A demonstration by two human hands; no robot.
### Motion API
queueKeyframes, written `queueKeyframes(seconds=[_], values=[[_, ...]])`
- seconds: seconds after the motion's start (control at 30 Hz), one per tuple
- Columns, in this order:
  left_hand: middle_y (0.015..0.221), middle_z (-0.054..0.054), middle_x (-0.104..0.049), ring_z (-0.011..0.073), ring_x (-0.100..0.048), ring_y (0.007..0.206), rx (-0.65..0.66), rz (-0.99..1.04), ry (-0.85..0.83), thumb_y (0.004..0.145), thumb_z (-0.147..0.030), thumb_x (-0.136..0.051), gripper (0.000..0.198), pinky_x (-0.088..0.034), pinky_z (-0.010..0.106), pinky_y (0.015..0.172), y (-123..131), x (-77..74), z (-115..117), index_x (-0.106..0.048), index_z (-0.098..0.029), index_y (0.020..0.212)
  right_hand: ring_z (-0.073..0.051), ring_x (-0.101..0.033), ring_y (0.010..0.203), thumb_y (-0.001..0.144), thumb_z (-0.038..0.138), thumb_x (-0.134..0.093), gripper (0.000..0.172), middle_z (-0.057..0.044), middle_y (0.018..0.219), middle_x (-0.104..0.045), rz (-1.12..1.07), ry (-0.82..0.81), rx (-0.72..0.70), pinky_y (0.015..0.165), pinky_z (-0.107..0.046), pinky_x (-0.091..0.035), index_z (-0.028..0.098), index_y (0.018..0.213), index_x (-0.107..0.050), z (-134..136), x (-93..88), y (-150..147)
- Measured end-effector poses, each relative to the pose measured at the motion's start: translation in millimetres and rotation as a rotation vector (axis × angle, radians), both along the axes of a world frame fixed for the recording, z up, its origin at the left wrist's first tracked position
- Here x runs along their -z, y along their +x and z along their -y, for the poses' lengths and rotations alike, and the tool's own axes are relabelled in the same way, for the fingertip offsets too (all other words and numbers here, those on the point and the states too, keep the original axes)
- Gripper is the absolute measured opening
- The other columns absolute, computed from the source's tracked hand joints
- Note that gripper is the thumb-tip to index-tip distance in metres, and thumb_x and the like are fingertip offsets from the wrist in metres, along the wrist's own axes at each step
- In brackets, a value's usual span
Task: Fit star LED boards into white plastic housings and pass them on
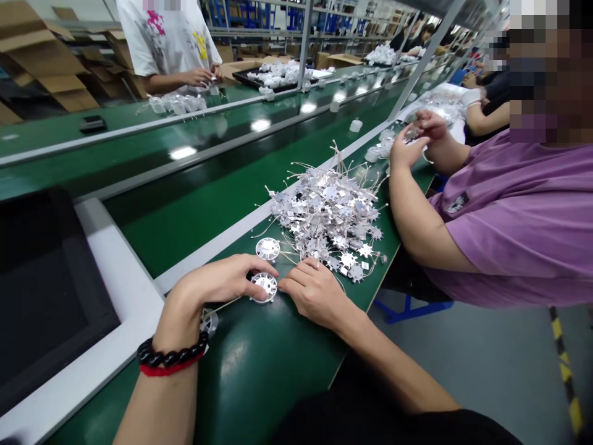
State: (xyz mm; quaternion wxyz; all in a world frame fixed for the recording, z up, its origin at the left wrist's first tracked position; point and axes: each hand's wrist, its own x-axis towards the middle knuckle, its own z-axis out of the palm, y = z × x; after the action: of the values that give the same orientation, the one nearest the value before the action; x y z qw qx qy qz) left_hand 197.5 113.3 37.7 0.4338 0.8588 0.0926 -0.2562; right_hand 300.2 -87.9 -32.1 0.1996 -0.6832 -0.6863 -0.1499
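Note:
My left hand (231, 276), with a black bead bracelet and a red band at the wrist, has its thumb and forefinger around a round white housing (264, 288) on the green bench. A silvery plate sits inside that housing. My right hand (317, 292) is closed, its fingertips pinched at the housing's right edge; whatever they hold is hidden. Just beyond lies a second round housing (267, 248). Another round part (209, 322) shows partly behind my left wrist. Past my right hand rises a heap of silvery star-shaped plates (328, 210) with thin white wires.
A conveyor (185, 216) with a pale rail runs along the far side of the bench. At the left stands a black tray with a white frame (115, 247). A co-worker in a purple shirt (519, 216) works close on the right; another person (171, 49) works across the line.

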Motion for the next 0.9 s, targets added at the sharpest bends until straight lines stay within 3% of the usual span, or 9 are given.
queueKeyframes(seconds=[0.17, 0.4, 0.5, 0.67, 0.83, 0.9], values=[[0.125, 0.002, -0.070, 0.0270, -0.063, 0.111, 0.016, -0.021, 0.030, 0.080, -0.043, -0.072, 0.049, -0.044, 0.030, 0.095, 0.4, -2.9, 0.8, -0.068, -0.026, 0.126, -0.016, -0.059, 0.072, 0.106, 0.024, -0.048, 0.029, -0.001, 0.074, -0.069, -0.052, -0.026, 0.058, 0.080, -0.031, -0.040, 0.019, 0.087, -0.069, 10.4, -1.1, -1.9], [0.112, 0.000, -0.073, 0.0270, -0.064, 0.108, 0.056, -0.074, 0.035, 0.081, -0.044, -0.070, 0.048, -0.045, 0.030, 0.095, 10.1, -8.4, 13.4, -0.068, -0.027, 0.126, -0.019, -0.063, 0.080, 0.105, 0.023, -0.045, 0.029, -0.003, 0.082, -0.073, -0.184, -0.012, 0.203, 0.106, -0.040, -0.032, 0.019, 0.088, -0.067, 32.5, -2.1, -6.6], [0.118, 0.001, -0.072, 0.0262, -0.064, 0.108, 0.071, -0.087, 0.005, 0.080, -0.045, -0.072, 0.051, -0.046, 0.030, 0.095, 16.3, -7.6, 21.0, -0.067, -0.026, 0.127, -0.020, -0.062, 0.083, 0.105, 0.024, -0.045, 0.027, -0.004, 0.083, -0.073, -0.244, -0.014, 0.236, 0.099, -0.039, -0.035, 0.019, 0.087, -0.066, 39.2, -3.8, -8.6], [0.123, 0.002, -0.071, 0.0255, -0.063, 0.110, 0.073, -0.126, -0.035, 0.081, -0.045, -0.073, 0.052, -0.047, 0.030, 0.094, 20.7, -5.7, 27.1, -0.066, -0.023, 0.128, -0.020, -0.060, 0.074, 0.106, 0.027, -0.039, 0.031, -0.006, 0.079, -0.070, -0.331, -0.011, 0.269, 0.073, -0.033, -0.036, 0.018, 0.088, -0.062, 39.6, -4.1, -11.0], [0.119, 0.001, -0.071, 0.0235, -0.064, 0.106, 0.094, -0.135, -0.077, 0.085, -0.044, -0.071, 0.050, -0.047, 0.030, 0.093, 21.6, -4.7, 28.7, -0.064, -0.027, 0.132, -0.017, -0.062, 0.071, 0.104, 0.019, -0.041, 0.020, -0.003, 0.080, -0.071, -0.404, -0.021, 0.280, 0.088, -0.033, -0.037, 0.018, 0.095, -0.059, 34.0, -3.4, -10.9], [0.115, 0.000, -0.072, 0.0225, -0.064, 0.099, 0.111, -0.139, -0.052, 0.085, -0.044, -0.070, 0.050, -0.048, 0.030, 0.088, 22.7, -5.3, 30.0, -0.064, -0.028, 0.132, -0.017, -0.063, 0.071, 0.102, 0.017, -0.041, 0.017, -0.003, 0.081, -0.072, -0.431, -0.034, 0.299, 0.086, -0.033, -0.037, 0.018, 0.098, -0.058, 33.4, -3.1, -9.9]])
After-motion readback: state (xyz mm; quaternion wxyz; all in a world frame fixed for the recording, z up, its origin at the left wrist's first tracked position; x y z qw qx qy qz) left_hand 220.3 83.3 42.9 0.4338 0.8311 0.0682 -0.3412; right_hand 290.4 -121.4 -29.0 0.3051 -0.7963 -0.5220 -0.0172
